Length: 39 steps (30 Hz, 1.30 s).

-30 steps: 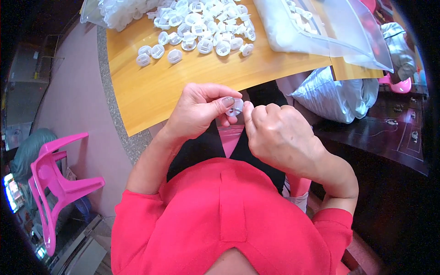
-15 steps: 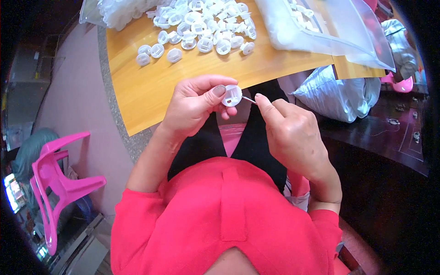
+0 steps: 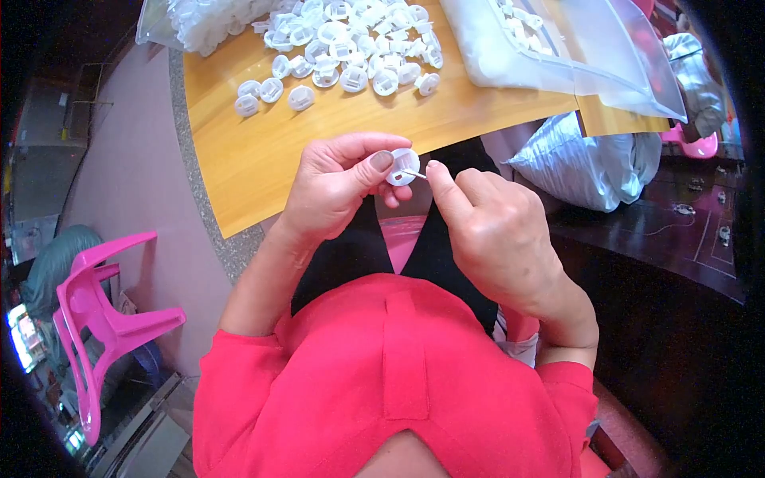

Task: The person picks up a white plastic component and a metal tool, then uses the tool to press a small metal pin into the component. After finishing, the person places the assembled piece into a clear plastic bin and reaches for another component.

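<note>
Between the thumb and fingers of my left hand (image 3: 341, 177) is a round white plastic part (image 3: 403, 168) with slots in its face, tilted up above my lap. My right hand (image 3: 492, 227) is closed on a thin metal tool (image 3: 415, 174), whose handle is hidden in the fist. The tool's tip lies over the face of the part; whether it touches a slot I cannot tell. On the wooden table (image 3: 239, 167) just beyond my hands lies a heap of similar white plastic parts (image 3: 353, 78), several of them loose along its near edge.
A translucent plastic bin (image 3: 510, 76) with some white parts stands at the table's right. At the far left is a clear bag of white pieces (image 3: 209, 24). A silvery sack (image 3: 586, 163) sits below the table's right edge, and a pink plastic chair (image 3: 111, 319) stands to the left.
My right hand has moved slightly left, bringing the tool's tip from the rim of the white part onto its face. My left hand holds nearly the same place.
</note>
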{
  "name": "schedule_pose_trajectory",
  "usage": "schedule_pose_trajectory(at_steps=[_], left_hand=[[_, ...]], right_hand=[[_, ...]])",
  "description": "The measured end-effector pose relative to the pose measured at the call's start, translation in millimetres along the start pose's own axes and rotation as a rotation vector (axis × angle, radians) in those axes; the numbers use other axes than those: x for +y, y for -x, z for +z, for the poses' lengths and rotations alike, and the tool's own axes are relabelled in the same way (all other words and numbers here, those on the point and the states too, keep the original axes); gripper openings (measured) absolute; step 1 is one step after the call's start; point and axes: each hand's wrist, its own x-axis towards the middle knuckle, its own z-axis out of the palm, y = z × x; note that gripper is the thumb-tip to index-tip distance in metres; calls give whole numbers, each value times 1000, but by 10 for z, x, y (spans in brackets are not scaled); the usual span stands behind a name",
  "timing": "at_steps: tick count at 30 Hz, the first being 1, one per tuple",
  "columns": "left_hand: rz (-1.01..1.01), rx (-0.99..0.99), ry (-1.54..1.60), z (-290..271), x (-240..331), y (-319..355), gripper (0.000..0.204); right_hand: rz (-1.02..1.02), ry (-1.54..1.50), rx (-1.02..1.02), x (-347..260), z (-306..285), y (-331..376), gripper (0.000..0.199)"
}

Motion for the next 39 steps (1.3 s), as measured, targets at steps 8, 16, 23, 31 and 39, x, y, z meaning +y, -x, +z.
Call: schedule_pose_trajectory(at_steps=[8, 16, 23, 31, 39], left_hand=[[-55, 30, -48, 56, 44, 11, 24], [-122, 79, -168, 119, 69, 28, 18], [-182, 116, -237, 181, 119, 43, 16], [-89, 99, -1, 38, 48, 2, 20], [-31, 106, 71, -43, 7, -28, 23]], right_hand=[[-47, 71, -147, 4, -30, -46, 37], [-294, 282, -258, 25, -64, -94, 35], [-361, 368, -272, -4, -92, -85, 32], [-118, 52, -67, 55, 81, -38, 36], [97, -103, -23, -15, 121, 21, 36]])
